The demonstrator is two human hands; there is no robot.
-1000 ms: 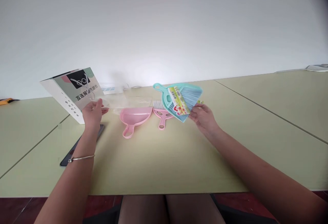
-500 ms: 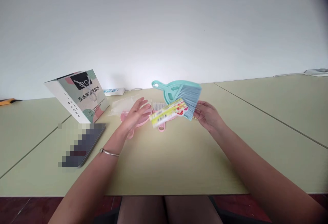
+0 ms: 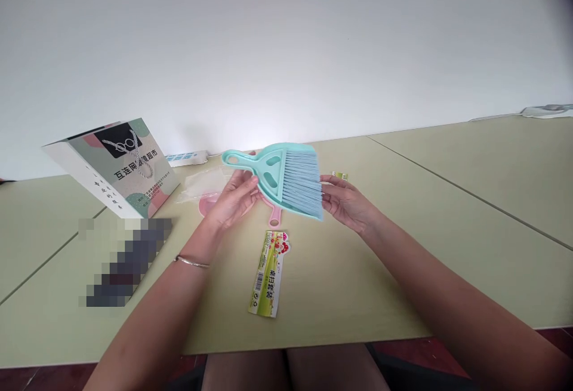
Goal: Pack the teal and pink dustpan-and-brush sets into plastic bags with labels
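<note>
A teal hand brush [image 3: 302, 181] with pale blue bristles lies nested against a matching dustpan [image 3: 293, 207], both raised above the table. My left hand [image 3: 233, 203] is closed on the set's left side, just below the handles. At the bristle end, my right hand [image 3: 347, 203] grips the right edge with bent fingers. A printed yellow-green cardboard label [image 3: 268, 274] rests on the table below the set. Partly hidden behind my hands are a pink handle [image 3: 275, 216] and a pink dustpan [image 3: 206, 205].
Clear plastic wrapping [image 3: 201, 183] lies behind my left hand. A paper gift bag [image 3: 134, 167] stands at the left, with a blurred dark object [image 3: 129, 265] before it. A white power strip [image 3: 185, 158] lies by the wall. A small green printed piece [image 3: 340, 175] sits beyond my right hand.
The label, blurred beside the teal set before, now lies flat on the table. My left hand, then apart from the set, has taken hold of it. The set has moved left and levelled.
</note>
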